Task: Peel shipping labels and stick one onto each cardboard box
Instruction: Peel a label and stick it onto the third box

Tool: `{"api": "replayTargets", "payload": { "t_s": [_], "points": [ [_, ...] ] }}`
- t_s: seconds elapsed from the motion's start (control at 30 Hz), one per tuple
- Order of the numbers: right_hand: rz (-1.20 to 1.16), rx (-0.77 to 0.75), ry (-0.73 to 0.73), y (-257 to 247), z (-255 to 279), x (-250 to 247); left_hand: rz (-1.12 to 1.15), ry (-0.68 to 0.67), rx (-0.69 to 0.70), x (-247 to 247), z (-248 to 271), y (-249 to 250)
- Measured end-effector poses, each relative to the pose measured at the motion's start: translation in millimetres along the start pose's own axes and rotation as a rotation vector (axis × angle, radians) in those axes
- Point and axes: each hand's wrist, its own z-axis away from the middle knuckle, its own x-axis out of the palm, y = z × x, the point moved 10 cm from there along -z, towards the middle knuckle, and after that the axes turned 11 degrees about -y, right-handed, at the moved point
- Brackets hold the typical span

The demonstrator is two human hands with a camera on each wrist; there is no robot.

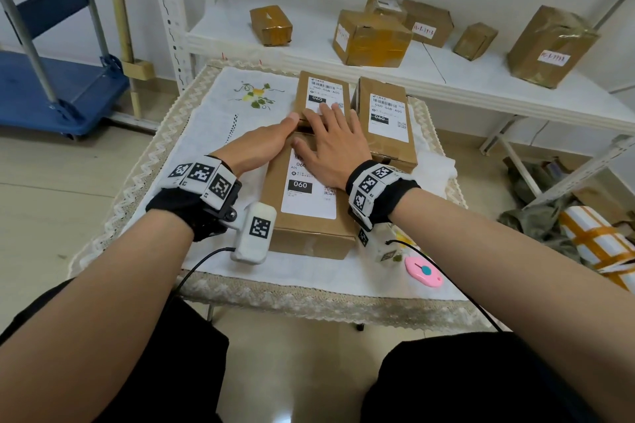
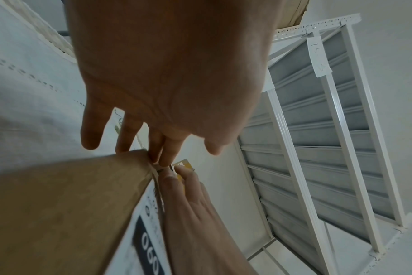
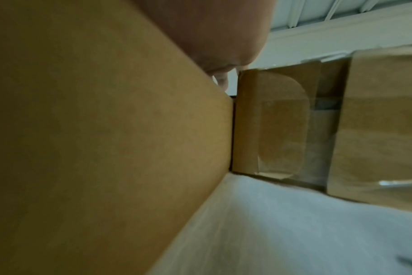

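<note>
Three cardboard boxes stand on the white cloth, each with a white shipping label on top. The near box [image 1: 309, 230] carries a label [image 1: 309, 196] marked 060. My right hand [image 1: 330, 141] lies flat on that label's far end, fingers spread and reaching onto the far left box [image 1: 302, 93]. My left hand [image 1: 275, 137] rests with straight fingers against the near box's far left edge. The third box [image 1: 388, 144] sits to the right. In the left wrist view the left hand [image 2: 153, 111] touches the box corner [image 2: 134, 154] beside the right hand's fingers [image 2: 188, 178].
A pink cutter [image 1: 423, 271] lies at the table's front right. A white shelf [image 1: 309, 41] behind holds several taped parcels. A blue cart [image 1: 51, 89] stands at the left, and wrapped parcels [image 1: 591, 240] lie on the floor at the right.
</note>
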Motion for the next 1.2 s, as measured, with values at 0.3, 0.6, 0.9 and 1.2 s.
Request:
{"api": "replayTargets", "payload": {
  "t_s": [0.3, 0.6, 0.9, 1.2],
  "points": [
    [0.070, 0.054, 0.044, 9, -13, -5, -0.002, -0.003, 0.004, 3, 6, 7],
    [0.199, 0.098, 0.053, 12, -25, -8, -0.007, -0.023, 0.023, 4, 6, 9],
    [0.092, 0.050, 0.136, 11, -20, -18, -0.082, -0.034, 0.007, 4, 6, 4],
    [-0.144, -0.113, -0.013, -11, 16, -13, -0.076, -0.019, -0.029, -6, 1, -9]
  ]
}}
